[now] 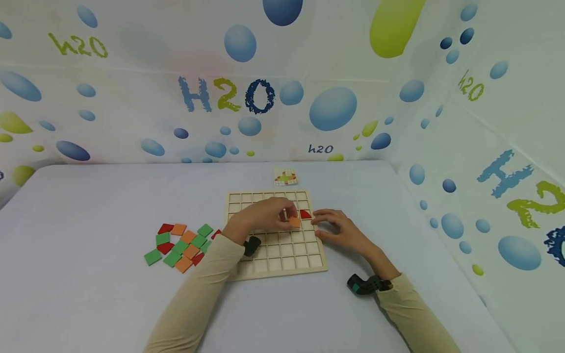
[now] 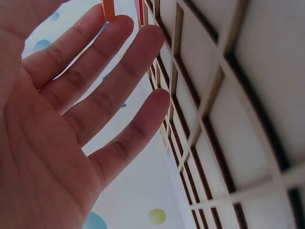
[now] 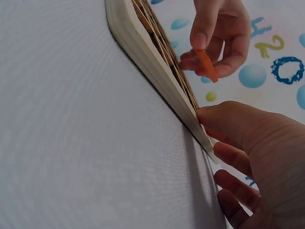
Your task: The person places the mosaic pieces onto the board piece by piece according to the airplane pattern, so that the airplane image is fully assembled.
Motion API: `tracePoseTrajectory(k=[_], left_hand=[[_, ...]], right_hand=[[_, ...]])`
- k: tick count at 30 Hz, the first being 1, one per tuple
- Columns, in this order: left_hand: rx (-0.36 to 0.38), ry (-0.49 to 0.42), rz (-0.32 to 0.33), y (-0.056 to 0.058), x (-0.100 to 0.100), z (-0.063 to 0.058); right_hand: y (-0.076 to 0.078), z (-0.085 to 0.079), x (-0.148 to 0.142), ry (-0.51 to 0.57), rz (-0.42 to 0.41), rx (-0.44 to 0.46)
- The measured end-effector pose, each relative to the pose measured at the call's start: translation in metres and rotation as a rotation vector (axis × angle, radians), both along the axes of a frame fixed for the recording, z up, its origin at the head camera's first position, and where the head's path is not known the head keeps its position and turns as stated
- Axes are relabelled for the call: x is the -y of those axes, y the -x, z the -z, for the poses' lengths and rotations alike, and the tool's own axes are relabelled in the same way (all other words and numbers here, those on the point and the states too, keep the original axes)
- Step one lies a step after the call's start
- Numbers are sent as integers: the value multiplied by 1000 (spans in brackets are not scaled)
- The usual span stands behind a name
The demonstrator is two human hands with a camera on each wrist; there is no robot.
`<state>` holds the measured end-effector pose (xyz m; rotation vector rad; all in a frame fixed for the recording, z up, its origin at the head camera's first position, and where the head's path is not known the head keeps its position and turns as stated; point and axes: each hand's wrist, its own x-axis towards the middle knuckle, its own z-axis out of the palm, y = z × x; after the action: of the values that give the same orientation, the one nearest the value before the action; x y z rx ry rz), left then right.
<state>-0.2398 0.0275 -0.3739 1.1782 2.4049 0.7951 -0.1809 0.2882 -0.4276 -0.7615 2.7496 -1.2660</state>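
Observation:
A wooden grid board lies on the table in front of me. Over its upper right part, my left hand pinches an orange square tile between thumb and fingertips. Seen from the right wrist, that orange tile is thin and held tilted above the board. One red tile with a curved side sits in a cell near the right edge, just right of the held tile. My right hand rests beside the board, fingers loosely bent, the thumb at the wooden rim.
Left of the board lie several loose tiles: green squares, orange squares and red curved ones, some partly behind the left sleeve. A small pattern card lies beyond the board's far edge. A patterned wall covering stands behind the table.

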Motion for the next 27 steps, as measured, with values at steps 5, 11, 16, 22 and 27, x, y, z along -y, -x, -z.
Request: tracePoseTrajectory(k=[5, 11, 16, 22, 27], left_hand=[[-16, 28, -28, -3, -7, -3], [-63, 68, -67, -4, -15, -2], [-114, 92, -68, -5, -21, 0], [-142, 117, -69, -7, -24, 0], [-131, 121, -80, -8, -23, -2]], right_hand=[[0, -1, 0, 5, 3, 8], [-1, -3, 1, 8, 6, 14], [-2, -3, 2, 11, 10, 19], [-3, -4, 2, 12, 1, 8], [-3, -4, 2, 16, 5, 17]])
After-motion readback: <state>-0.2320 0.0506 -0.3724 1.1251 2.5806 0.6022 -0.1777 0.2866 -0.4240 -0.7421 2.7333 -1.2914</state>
